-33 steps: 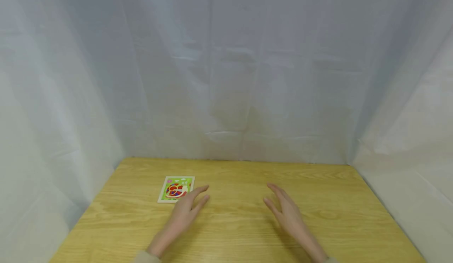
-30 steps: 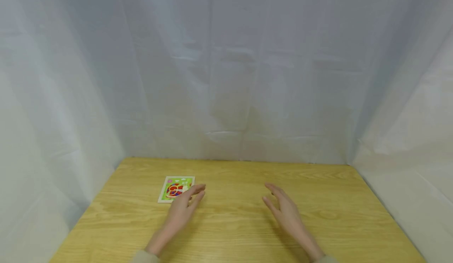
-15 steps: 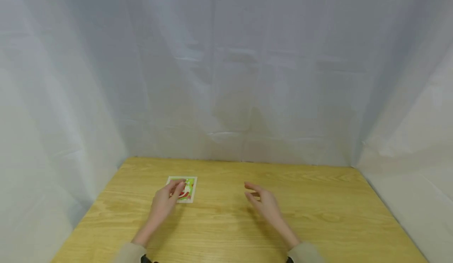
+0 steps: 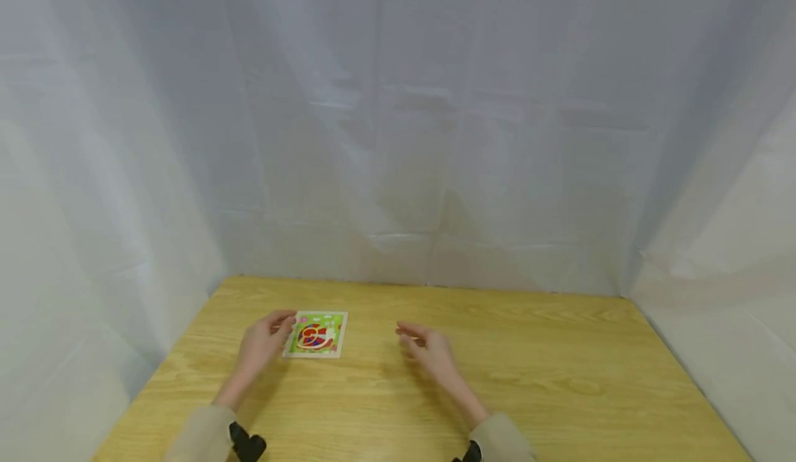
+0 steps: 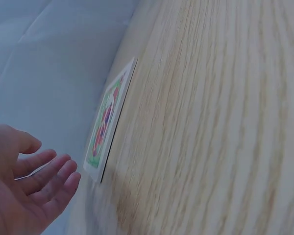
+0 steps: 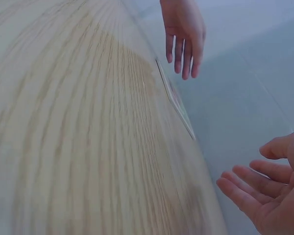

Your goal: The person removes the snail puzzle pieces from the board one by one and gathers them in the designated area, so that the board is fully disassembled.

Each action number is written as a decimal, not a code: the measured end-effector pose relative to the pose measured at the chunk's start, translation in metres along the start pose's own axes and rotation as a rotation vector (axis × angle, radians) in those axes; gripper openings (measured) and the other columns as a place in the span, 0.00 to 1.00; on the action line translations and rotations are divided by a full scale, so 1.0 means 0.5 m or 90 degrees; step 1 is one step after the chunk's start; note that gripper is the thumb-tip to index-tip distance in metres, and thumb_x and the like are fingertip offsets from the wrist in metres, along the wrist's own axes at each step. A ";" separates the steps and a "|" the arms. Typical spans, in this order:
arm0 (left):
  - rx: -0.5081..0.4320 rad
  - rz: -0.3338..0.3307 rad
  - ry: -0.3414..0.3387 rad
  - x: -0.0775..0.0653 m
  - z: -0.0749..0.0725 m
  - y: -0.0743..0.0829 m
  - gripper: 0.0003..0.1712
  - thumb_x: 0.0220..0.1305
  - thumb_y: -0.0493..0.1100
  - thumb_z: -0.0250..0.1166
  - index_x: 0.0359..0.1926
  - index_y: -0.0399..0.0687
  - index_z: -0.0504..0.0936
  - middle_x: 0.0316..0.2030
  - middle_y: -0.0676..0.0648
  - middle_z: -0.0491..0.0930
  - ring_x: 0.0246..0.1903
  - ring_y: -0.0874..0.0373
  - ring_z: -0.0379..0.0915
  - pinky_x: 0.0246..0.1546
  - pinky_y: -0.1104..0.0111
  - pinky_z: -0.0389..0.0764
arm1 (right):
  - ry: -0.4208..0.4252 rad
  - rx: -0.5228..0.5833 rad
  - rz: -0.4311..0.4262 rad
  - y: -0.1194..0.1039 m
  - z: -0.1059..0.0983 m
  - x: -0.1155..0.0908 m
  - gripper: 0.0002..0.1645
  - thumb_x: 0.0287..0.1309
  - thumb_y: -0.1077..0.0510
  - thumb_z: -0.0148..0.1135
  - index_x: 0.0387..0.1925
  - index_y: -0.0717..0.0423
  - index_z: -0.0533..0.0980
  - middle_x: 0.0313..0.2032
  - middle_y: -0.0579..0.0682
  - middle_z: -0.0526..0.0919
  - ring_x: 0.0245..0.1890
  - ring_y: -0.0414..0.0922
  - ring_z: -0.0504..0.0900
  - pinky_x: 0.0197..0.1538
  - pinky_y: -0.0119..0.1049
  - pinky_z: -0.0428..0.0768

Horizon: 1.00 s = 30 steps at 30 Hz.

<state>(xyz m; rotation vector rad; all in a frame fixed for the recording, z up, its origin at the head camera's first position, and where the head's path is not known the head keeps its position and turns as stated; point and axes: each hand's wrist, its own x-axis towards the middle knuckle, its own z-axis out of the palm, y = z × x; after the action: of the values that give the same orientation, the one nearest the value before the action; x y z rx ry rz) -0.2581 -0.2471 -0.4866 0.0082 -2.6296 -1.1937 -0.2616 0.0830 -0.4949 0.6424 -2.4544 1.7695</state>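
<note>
A flat, square picture board (image 4: 315, 335) with a red and blue snail on a green ground lies left of the middle of the table; its pale border shows all round. My left hand (image 4: 260, 346) is at the board's left edge, fingertips overlapping that edge in the head view. In the left wrist view the left hand (image 5: 32, 183) has relaxed fingers and holds nothing, with the picture board (image 5: 108, 122) just beyond the fingertips. Off to the board's right, my right hand (image 4: 432, 353) hovers over the table with fingers loosely bent and nothing in them.
The wooden table (image 4: 528, 372) has white sheeting (image 4: 423, 137) hanging along its back and both sides. Black straps (image 4: 247, 443) sit at the wrists below beige sleeves (image 4: 202, 434).
Both hands have moved left. The left hand has passed across the board to its left edge, uncovering the snail picture; the right hand has come nearer to the board, which lies where it was.
</note>
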 end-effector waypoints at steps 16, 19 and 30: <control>-0.019 -0.052 -0.035 0.021 0.013 -0.029 0.18 0.73 0.36 0.58 0.56 0.25 0.79 0.45 0.29 0.84 0.40 0.43 0.85 0.35 0.63 0.87 | -0.015 0.089 0.102 0.000 0.094 0.036 0.20 0.70 0.61 0.58 0.59 0.67 0.78 0.54 0.62 0.85 0.48 0.52 0.85 0.44 0.38 0.85; -0.013 -0.048 -0.036 0.020 0.015 -0.027 0.18 0.72 0.35 0.59 0.56 0.25 0.80 0.45 0.29 0.84 0.43 0.42 0.84 0.36 0.62 0.87 | -0.013 0.135 0.129 -0.003 0.106 0.041 0.21 0.71 0.62 0.57 0.60 0.70 0.77 0.54 0.63 0.84 0.48 0.52 0.85 0.47 0.40 0.86; -0.033 -0.070 -0.047 0.016 0.020 -0.021 0.18 0.74 0.37 0.57 0.57 0.27 0.79 0.48 0.29 0.83 0.40 0.45 0.85 0.36 0.63 0.87 | 0.000 0.235 0.183 -0.004 0.135 0.054 0.22 0.73 0.65 0.52 0.60 0.78 0.72 0.56 0.71 0.80 0.51 0.62 0.84 0.51 0.46 0.85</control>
<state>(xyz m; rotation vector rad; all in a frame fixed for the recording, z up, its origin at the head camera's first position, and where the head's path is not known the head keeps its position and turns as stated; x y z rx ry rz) -0.2691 -0.2474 -0.4989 0.1036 -2.6914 -1.3222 -0.2721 0.0125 -0.5088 0.3130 -2.3318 2.3606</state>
